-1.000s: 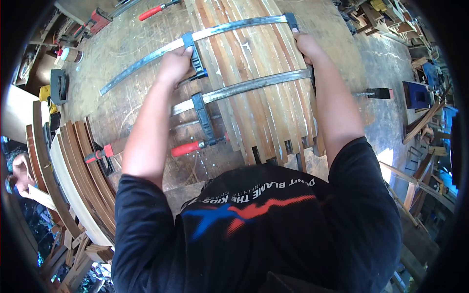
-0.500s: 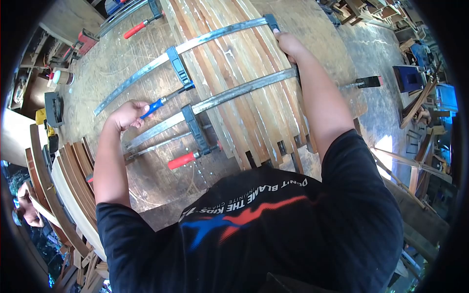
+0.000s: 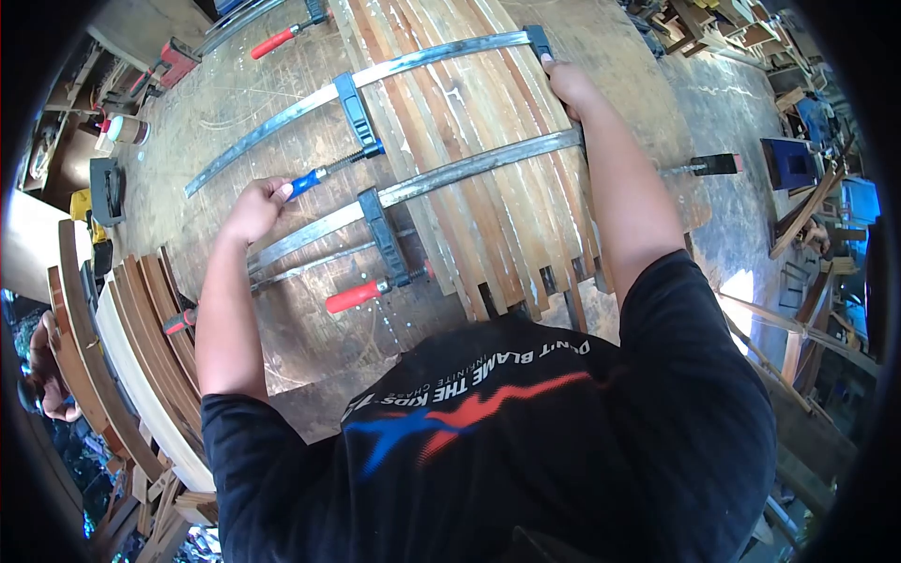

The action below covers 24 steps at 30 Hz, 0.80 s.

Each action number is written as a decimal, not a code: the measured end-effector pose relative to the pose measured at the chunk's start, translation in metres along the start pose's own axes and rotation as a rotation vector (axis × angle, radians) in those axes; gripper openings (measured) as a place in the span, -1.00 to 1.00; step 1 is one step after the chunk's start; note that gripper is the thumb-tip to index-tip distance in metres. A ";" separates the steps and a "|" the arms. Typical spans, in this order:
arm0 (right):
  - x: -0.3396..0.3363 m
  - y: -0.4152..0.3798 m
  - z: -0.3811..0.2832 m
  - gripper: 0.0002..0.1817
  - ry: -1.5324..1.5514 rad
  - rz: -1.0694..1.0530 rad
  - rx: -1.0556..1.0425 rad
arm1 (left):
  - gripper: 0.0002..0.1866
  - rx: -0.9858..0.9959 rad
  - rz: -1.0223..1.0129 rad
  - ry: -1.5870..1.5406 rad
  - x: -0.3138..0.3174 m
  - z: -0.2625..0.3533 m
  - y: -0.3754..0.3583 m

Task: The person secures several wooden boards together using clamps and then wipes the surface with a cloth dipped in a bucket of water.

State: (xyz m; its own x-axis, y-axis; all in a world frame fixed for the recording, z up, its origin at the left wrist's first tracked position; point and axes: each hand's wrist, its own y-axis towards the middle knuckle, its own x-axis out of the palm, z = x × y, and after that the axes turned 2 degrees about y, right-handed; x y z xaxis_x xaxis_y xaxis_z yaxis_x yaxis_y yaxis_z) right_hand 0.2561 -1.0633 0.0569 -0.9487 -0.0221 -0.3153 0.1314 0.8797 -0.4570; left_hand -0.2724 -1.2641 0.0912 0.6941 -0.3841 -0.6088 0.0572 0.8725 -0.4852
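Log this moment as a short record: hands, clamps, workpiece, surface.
left grip: closed on the blue handle
right grip: at the right end of the blue-handled clamp, thumb against it; finger closure unclear
workpiece: wood panel of side-by-side strips, pale streaks on top, near end uneven
second clamp: bar across the panel, nearer the body; neither hand on it
red handle: left of the panel, untouched
surface: worn workbench under the panel
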 end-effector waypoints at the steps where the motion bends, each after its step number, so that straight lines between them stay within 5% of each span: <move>1: -0.002 0.001 0.001 -0.41 -0.006 0.007 0.002 | -0.72 -0.004 -0.004 0.013 -0.001 -0.004 0.002; 4: -0.004 -0.008 -0.008 -0.43 -0.179 0.041 0.001 | -0.77 -0.004 -0.064 -0.071 -0.006 -0.005 0.003; 6: 0.004 -0.086 -0.053 -0.37 -0.091 0.020 0.026 | -0.77 0.020 -0.143 -0.150 -0.014 -0.013 0.001; 7: 0.001 -0.048 -0.025 -0.42 -0.410 0.124 -0.138 | -0.75 0.084 -0.215 -0.176 -0.018 -0.015 0.013; 9: -0.010 -0.030 -0.011 -0.49 -0.684 0.097 -0.265 | -0.64 -0.046 -0.327 -0.247 -0.016 -0.027 0.039; 12: 0.005 0.005 -0.003 -0.51 -0.523 0.128 -0.322 | -0.63 -0.155 -0.672 -0.263 -0.024 -0.012 0.091; 13: 0.013 0.015 0.003 -0.51 -0.444 0.125 -0.341 | -0.63 -0.318 -0.860 -0.339 -0.027 -0.057 0.128; 14: 0.015 0.019 0.006 -0.51 -0.397 0.125 -0.351 | -0.59 -0.597 -0.922 -0.322 -0.029 -0.033 0.131; 17: 0.016 0.023 0.005 -0.52 -0.330 0.096 -0.323 | -0.65 -0.446 -0.634 0.293 0.005 0.076 0.072; 24: 0.001 -0.026 -0.006 -0.52 -0.413 0.091 -0.373 | -0.62 0.074 -0.184 1.173 0.040 0.071 0.045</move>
State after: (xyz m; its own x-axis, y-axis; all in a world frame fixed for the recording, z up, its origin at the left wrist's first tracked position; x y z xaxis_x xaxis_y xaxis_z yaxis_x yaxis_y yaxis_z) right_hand 0.2495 -1.0834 0.0737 -0.7372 -0.0567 -0.6733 0.0251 0.9935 -0.1112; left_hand -0.1910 -1.2188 0.0900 -0.4072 -0.5132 -0.7555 0.1557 0.7761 -0.6111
